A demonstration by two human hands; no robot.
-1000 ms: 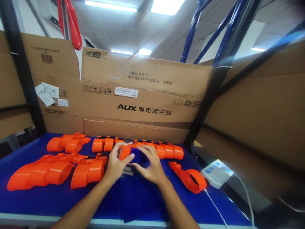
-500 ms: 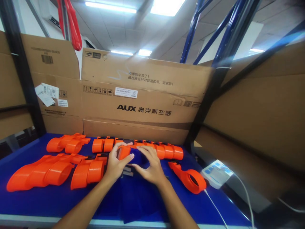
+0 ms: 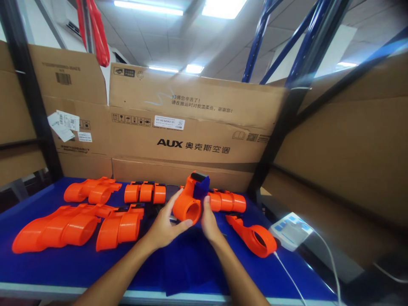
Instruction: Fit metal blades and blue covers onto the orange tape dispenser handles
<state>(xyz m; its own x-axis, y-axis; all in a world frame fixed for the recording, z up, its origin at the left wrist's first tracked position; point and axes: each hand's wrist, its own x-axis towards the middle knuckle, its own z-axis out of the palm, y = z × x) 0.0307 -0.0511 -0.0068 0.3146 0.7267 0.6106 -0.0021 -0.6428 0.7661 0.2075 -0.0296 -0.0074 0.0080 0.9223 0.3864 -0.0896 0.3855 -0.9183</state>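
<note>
An orange ring-shaped part (image 3: 184, 205) with a black strip and a blue piece (image 3: 202, 187) at its top is held up above the middle of the table. My left hand (image 3: 166, 223) grips its ring from the left, the thumb at the lower front of the ring. Beside the blue piece, on the right, is my right hand (image 3: 209, 219); its fingers are partly hidden, and whether it holds the blue piece cannot be made out. Blue sheets (image 3: 181, 270) lie on the table below my hands.
Several orange parts (image 3: 57, 227) lie in rows at the left, with more (image 3: 226, 201) along the back. A single orange part (image 3: 259, 240) and a white device (image 3: 290, 231) with a cable are at the right. Cardboard (image 3: 191, 140) stands behind the blue table (image 3: 38, 272).
The orange part has been turned and raised, so its ring opening now shows. My left hand has shifted right and lower around it; my right hand has turned more upright beside it.
</note>
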